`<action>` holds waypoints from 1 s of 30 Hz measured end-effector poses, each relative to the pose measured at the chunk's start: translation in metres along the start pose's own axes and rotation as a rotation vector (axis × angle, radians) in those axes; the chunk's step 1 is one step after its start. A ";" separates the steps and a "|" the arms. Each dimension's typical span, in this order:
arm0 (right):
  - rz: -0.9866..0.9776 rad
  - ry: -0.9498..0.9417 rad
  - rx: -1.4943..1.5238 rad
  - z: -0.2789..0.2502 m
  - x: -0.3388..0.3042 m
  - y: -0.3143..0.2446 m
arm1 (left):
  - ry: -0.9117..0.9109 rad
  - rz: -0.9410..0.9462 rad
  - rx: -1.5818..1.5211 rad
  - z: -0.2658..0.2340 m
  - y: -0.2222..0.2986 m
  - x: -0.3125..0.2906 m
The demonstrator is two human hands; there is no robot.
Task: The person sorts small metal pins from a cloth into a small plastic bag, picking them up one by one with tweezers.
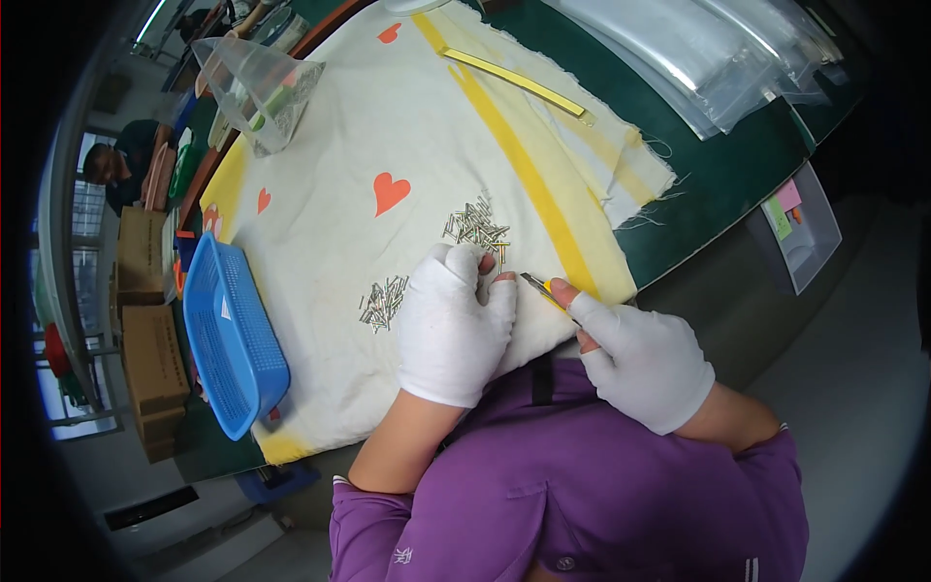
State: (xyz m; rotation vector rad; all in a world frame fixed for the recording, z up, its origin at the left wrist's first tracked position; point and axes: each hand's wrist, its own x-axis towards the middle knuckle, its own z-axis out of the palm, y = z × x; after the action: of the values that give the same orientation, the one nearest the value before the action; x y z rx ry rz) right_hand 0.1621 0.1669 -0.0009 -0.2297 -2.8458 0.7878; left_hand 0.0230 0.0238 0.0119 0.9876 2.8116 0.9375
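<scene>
Green tabletop, cream heart-print cloth at frame centre. Left hand, gloved, grip closed on something too small to identify; right hand grasps a yellow utility knife. Two heaps of metal pins lie mid-frame, apparently one sorted, one pending. Blue basket left.

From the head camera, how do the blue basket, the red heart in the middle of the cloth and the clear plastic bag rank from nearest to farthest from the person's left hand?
Measured from the left hand:
1. Red heart, up the cloth, just beyond the hand.
2. Blue basket, at the cloth's left edge, a bit farther.
3. Clear plastic bag, at the far left corner, farthest.
</scene>
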 end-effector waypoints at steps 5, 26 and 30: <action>0.007 -0.006 -0.008 0.002 -0.001 0.000 | 0.001 0.022 0.102 0.006 -0.007 0.002; -0.081 -0.161 -0.014 0.000 0.003 -0.015 | 0.005 0.037 0.066 0.000 -0.011 -0.012; -0.101 -0.198 -0.128 -0.007 0.006 -0.021 | 0.007 0.013 0.067 -0.001 -0.008 -0.013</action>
State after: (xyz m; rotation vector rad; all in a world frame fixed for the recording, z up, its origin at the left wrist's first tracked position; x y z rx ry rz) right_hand 0.1556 0.1538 0.0162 -0.0249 -3.0687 0.6420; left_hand 0.0287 0.0115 0.0062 1.0127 2.8631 0.8548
